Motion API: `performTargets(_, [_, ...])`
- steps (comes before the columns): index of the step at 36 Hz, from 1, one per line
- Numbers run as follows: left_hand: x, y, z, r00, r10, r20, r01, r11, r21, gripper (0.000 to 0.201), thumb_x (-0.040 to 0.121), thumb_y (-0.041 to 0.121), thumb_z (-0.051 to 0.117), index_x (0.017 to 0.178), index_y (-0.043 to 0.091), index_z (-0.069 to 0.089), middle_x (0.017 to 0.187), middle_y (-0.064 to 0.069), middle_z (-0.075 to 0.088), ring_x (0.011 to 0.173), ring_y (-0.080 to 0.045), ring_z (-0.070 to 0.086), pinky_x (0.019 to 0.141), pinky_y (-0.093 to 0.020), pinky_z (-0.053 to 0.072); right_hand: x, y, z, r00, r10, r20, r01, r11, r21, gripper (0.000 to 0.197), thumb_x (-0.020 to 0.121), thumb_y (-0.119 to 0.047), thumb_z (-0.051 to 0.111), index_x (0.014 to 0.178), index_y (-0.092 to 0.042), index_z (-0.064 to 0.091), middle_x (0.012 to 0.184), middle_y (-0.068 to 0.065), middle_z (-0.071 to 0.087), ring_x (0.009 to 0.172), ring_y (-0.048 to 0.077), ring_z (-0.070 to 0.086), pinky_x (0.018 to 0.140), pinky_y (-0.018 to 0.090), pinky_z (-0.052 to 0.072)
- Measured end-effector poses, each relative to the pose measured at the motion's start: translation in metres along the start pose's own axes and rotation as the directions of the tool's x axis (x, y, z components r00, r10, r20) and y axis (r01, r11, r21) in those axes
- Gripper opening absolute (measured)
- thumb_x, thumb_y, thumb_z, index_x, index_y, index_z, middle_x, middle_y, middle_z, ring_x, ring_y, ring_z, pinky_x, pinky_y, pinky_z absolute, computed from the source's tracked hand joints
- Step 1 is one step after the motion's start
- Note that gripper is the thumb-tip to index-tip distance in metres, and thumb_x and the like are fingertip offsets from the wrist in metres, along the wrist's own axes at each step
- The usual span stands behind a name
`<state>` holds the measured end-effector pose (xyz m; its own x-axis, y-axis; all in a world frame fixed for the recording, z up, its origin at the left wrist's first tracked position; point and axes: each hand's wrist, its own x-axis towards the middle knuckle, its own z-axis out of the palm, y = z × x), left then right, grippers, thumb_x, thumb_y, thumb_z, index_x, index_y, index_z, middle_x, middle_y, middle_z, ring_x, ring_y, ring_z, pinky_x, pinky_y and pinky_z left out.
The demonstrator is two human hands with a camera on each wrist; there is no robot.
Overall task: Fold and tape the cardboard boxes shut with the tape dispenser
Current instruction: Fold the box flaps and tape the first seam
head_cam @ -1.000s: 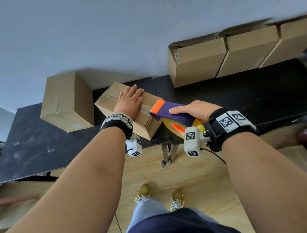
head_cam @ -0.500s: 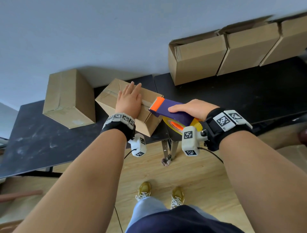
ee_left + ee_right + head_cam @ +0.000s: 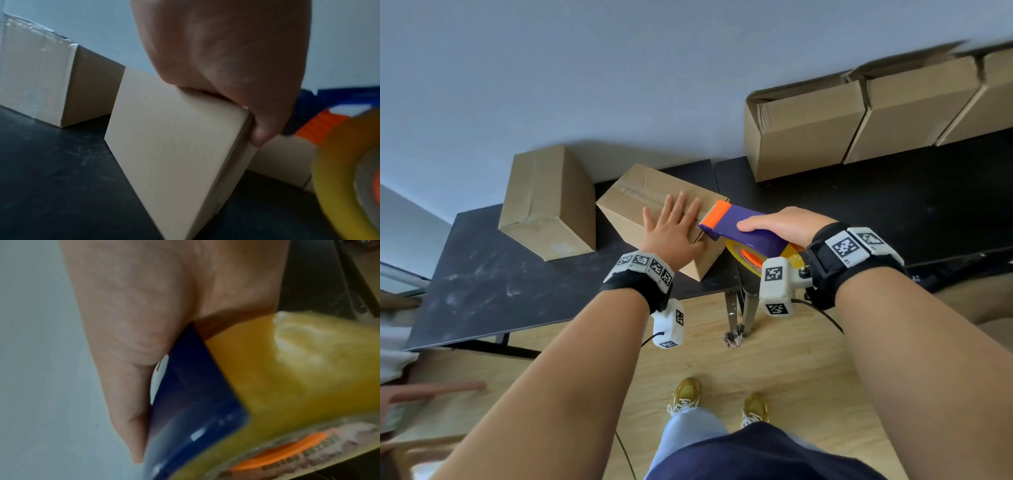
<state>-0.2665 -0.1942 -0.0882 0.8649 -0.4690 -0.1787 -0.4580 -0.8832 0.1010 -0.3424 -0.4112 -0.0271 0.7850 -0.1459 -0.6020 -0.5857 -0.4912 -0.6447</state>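
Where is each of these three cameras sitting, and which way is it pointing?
Head: worn on the head, looking down at the table; shows both forearms, left hand flat on the box, right hand holding the tape dispenser, plus legs and shoes.
Left wrist: under the left wrist, looking along the palm at the box.
Right wrist: under the right wrist, looking along the palm at the dispenser.
Shared: both wrist views show the yellow tape roll.

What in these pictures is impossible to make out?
- Head view: the left hand covers the near part of the box top seam.
- Right wrist view: lettering on the tape roll is too blurred to read.
- Head view: the right-most box is cut off by the frame edge.
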Motion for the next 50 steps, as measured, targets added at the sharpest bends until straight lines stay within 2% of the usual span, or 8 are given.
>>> performTargets(6, [-0.001, 0.002, 0.006, 1.000, -0.006, -0.023, 0.008, 0.997, 0.072, 0.072, 0.094, 0.050, 0.033, 0.153, 0.032, -0.003, 0.161, 0.004, -0.011, 0.148, -0.019, -0.012, 0.115, -0.058, -0.005, 0.001, 0.002, 0.000, 1.000, 0.002, 0.020, -0.002, 1.000, -0.009, 0.062, 0.071, -0.068, 0.069, 0.107, -0.018, 0.060, 0.095, -0.001, 0.067, 0.085, 0.014, 0.064, 0.066, 0.027, 0.044])
performTargets(12, [-0.001, 0.005, 0.007, 1.000, -0.013, 0.010, 0.013, 0.995, 0.094, 0.067, 0.098, 0.052, 0.026, 0.153, 0.032, -0.008, 0.161, 0.003, -0.013, 0.148, -0.018, -0.012, 0.116, -0.057, -0.006, -0.004, 0.006, -0.004, 1.000, -0.004, 0.022, 0.005, 1.000, -0.021, 0.055, 0.071, -0.067, 0.069, 0.098, -0.020, 0.060, 0.093, -0.001, 0.067, 0.084, 0.014, 0.064, 0.069, 0.027, 0.046])
performTargets(18, [0.001, 0.006, 0.004, 0.999, -0.022, 0.040, 0.017, 0.992, 0.122, 0.069, 0.098, 0.053, 0.026, 0.152, 0.030, -0.010, 0.160, 0.003, -0.014, 0.148, -0.018, -0.011, 0.116, -0.057, -0.004, -0.008, 0.012, -0.010, 0.999, 0.005, 0.039, -0.004, 1.000, -0.025, 0.049, 0.073, -0.065, 0.070, 0.093, -0.021, 0.062, 0.094, 0.000, 0.069, 0.086, 0.016, 0.066, 0.076, 0.028, 0.047])
performTargets(29, [-0.001, 0.007, 0.003, 0.998, -0.025, 0.051, 0.018, 0.990, 0.143, 0.068, 0.099, 0.050, 0.025, 0.152, 0.030, -0.011, 0.160, 0.002, -0.016, 0.148, -0.018, -0.012, 0.116, -0.057, -0.003, -0.022, 0.017, -0.017, 0.991, 0.044, 0.126, -0.042, 0.999, -0.026, 0.036, 0.083, -0.053, 0.065, 0.096, -0.019, 0.058, 0.096, 0.005, 0.068, 0.084, 0.018, 0.063, 0.075, 0.029, 0.046])
performTargets(38, [0.001, 0.006, 0.003, 0.998, -0.031, 0.059, 0.022, 0.990, 0.141, 0.069, 0.098, 0.051, 0.026, 0.152, 0.030, -0.012, 0.160, 0.003, -0.016, 0.148, -0.019, -0.012, 0.116, -0.057, -0.004, -0.026, 0.019, -0.019, 0.983, 0.076, 0.166, -0.071, 0.997, -0.038, 0.037, 0.085, -0.051, 0.064, 0.100, -0.017, 0.059, 0.096, 0.007, 0.068, 0.086, 0.021, 0.062, 0.081, 0.032, 0.045])
performTargets(43, [0.001, 0.006, 0.003, 0.999, -0.027, 0.038, 0.023, 0.993, 0.116, 0.070, 0.097, 0.051, 0.030, 0.153, 0.031, -0.009, 0.161, 0.003, -0.014, 0.148, -0.018, -0.012, 0.117, -0.056, -0.004, -0.020, 0.015, -0.011, 0.994, 0.073, 0.075, -0.061, 0.986, -0.152, 0.039, 0.082, -0.055, 0.066, 0.090, -0.017, 0.060, 0.096, 0.006, 0.066, 0.088, 0.022, 0.063, 0.073, 0.028, 0.044])
performTargets(45, [0.000, 0.005, 0.004, 0.999, -0.027, 0.020, 0.025, 0.995, 0.102, 0.071, 0.097, 0.051, 0.032, 0.153, 0.032, -0.007, 0.161, 0.004, -0.013, 0.148, -0.018, -0.012, 0.117, -0.055, -0.004, -0.017, 0.015, -0.007, 0.996, 0.082, 0.046, -0.074, 0.984, -0.163, 0.041, 0.079, -0.056, 0.068, 0.086, -0.017, 0.059, 0.094, 0.006, 0.065, 0.081, 0.019, 0.062, 0.066, 0.027, 0.043])
performTargets(50, [-0.003, 0.007, 0.005, 0.999, -0.038, -0.038, 0.041, 0.997, 0.063, 0.076, 0.092, 0.053, 0.038, 0.152, 0.035, -0.005, 0.161, 0.003, -0.013, 0.147, -0.020, -0.016, 0.116, -0.055, -0.008, -0.007, 0.017, 0.003, 0.995, 0.100, -0.009, -0.100, 0.980, -0.169, 0.054, 0.073, -0.062, 0.070, 0.096, -0.014, 0.062, 0.094, 0.004, 0.064, 0.079, 0.018, 0.061, 0.061, 0.028, 0.041])
